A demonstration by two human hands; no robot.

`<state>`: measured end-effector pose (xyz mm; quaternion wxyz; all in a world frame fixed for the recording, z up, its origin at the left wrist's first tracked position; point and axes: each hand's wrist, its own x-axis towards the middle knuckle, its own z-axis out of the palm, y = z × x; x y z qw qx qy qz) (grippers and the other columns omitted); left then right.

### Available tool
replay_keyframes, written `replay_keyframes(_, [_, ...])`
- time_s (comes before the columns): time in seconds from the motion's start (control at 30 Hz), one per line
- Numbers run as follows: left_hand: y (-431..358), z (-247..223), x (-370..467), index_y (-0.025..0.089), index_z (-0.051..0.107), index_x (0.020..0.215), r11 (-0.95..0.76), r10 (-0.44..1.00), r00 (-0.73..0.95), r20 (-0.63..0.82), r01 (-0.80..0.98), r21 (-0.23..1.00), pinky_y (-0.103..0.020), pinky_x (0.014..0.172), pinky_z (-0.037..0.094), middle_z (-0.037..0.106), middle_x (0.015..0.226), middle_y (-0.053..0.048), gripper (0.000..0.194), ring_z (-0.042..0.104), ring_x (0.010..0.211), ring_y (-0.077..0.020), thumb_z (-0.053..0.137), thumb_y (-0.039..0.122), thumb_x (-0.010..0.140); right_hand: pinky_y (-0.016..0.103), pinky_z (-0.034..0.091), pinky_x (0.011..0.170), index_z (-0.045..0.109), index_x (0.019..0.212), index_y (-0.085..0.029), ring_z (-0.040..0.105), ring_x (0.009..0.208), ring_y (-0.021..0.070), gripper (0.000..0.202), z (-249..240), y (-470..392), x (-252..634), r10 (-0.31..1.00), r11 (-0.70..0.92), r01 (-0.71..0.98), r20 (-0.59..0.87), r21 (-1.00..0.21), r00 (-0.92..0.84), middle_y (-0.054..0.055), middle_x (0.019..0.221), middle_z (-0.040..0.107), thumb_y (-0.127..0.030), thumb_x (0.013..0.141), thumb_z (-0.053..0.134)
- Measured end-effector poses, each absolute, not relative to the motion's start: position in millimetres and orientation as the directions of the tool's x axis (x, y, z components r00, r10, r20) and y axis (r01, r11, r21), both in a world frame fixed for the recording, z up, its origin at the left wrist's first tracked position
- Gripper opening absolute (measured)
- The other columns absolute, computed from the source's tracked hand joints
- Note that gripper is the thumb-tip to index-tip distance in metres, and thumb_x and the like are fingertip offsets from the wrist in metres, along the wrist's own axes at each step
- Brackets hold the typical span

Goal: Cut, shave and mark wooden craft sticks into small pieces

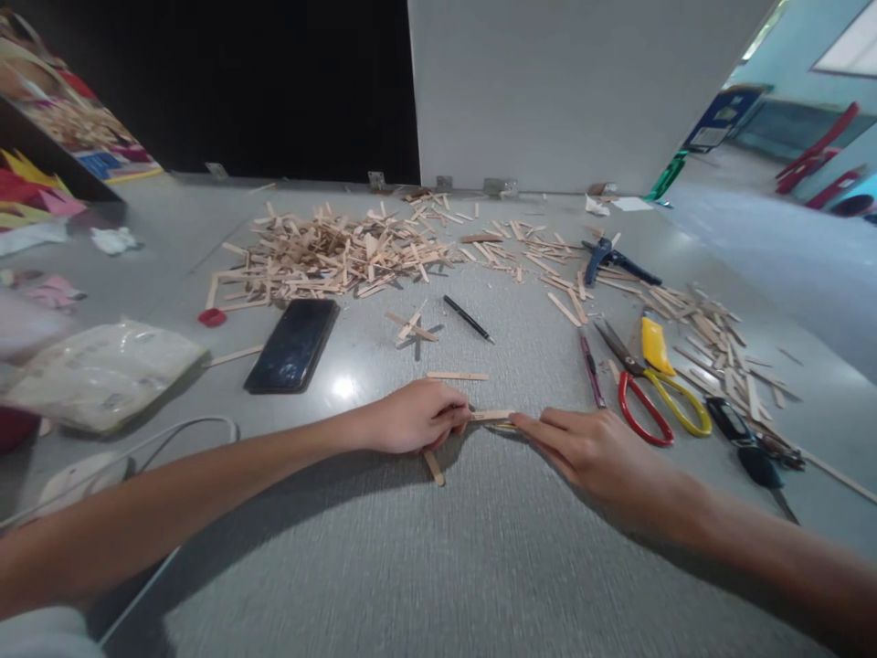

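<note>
My left hand (419,417) is closed, pinching one end of a wooden craft stick (491,416) low over the table. At the stick's other end, the fingertips of my right hand (595,450) grip it, fingers fairly straight. Something thin and yellowish shows just beneath that end; I cannot make it out. Another craft stick (434,468) pokes out below my left hand, its upper part hidden. A loose craft stick (458,376) lies just beyond my hands. Farther off are a small crossed-stick piece (412,327) and a black pen (470,319).
A heap of craft sticks (343,251) spreads along the back. A phone (293,345) and plastic bag (110,373) lie left, near a white cable (206,422). At right are scissors (644,382), a yellow cutter (656,344), a purple pen (592,368) and blue-handled pliers (620,262).
</note>
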<state>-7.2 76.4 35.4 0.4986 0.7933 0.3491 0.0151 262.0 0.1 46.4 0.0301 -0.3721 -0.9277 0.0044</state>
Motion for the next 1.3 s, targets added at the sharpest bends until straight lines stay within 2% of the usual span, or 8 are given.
replay_keyframes(0.2, [77.7,37.0,-5.7,0.021,0.054,0.071,-0.277,0.568,0.759,-0.318,0.541,0.794,-0.024,0.063,0.04,0.057,0.052,0.004,0.037,0.053,0.049,-0.0127,0.047,0.025,0.106,0.029,0.048,0.054,0.069,0.14,-0.009,0.072,0.064,0.0161,0.047,45.0,-1.1,261.2,0.695,0.719,0.694,0.064,-0.041,-0.716,0.003,0.085,0.076,0.006,0.098,0.057])
replay_keyframes(0.53, [76.1,34.4,-7.3,0.021,0.054,0.071,-0.289,0.569,0.766,-0.3,0.528,0.798,-0.024,0.06,0.039,0.053,0.048,0.007,0.033,0.049,0.043,-0.0116,0.046,0.02,0.104,0.029,0.043,0.053,0.069,0.138,-0.01,0.067,0.061,0.0162,0.045,44.8,3.5,269.7,0.653,0.751,0.66,0.134,0.011,-0.745,0.004,0.08,0.072,0.002,0.102,0.043])
replay_keyframes(0.7, [76.6,34.2,-6.8,0.022,0.052,0.068,-0.317,0.573,0.773,-0.273,0.516,0.796,-0.024,0.058,0.037,0.054,0.049,0.005,0.037,0.05,0.046,-0.0121,0.046,0.025,0.105,0.03,0.039,0.051,0.07,0.136,-0.012,0.063,0.057,0.0154,0.046,45.0,4.0,265.7,0.653,0.753,0.657,0.093,0.022,-0.752,0.002,0.077,0.07,0.003,0.1,0.047])
replay_keyframes(0.87, [76.5,31.8,-7.8,0.022,0.053,0.069,-0.33,0.575,0.778,-0.252,0.503,0.799,-0.023,0.056,0.037,0.055,0.05,0.005,0.034,0.051,0.046,-0.0116,0.047,0.022,0.102,0.03,0.037,0.05,0.07,0.136,-0.011,0.062,0.055,0.015,0.046,46.6,3.4,263.3,0.658,0.749,0.662,0.081,0.028,-0.748,0.001,0.076,0.07,0.005,0.099,0.047])
replay_keyframes(1.1, [77.4,30.6,-7.8,0.021,0.056,0.069,-0.335,0.575,0.779,-0.252,0.504,0.796,-0.024,0.058,0.038,0.057,0.05,0.005,0.035,0.052,0.048,-0.0124,0.048,0.023,0.103,0.029,0.038,0.05,0.068,0.139,-0.014,0.064,0.058,0.0148,0.05,47.0,3.6,263.9,0.669,0.74,0.672,0.061,0.026,-0.74,0.001,0.079,0.072,0.005,0.098,0.047])
replay_keyframes(1.3, [76.3,32.9,-8.0,0.021,0.056,0.07,-0.33,0.579,0.776,-0.252,0.505,0.797,-0.024,0.057,0.038,0.056,0.05,0.005,0.034,0.051,0.047,-0.0121,0.047,0.023,0.104,0.03,0.039,0.051,0.066,0.14,-0.011,0.065,0.058,0.0156,0.051,49.6,2.6,261.4,0.67,0.74,0.671,0.044,0.045,-0.741,0.001,0.081,0.072,0.008,0.095,0.049])
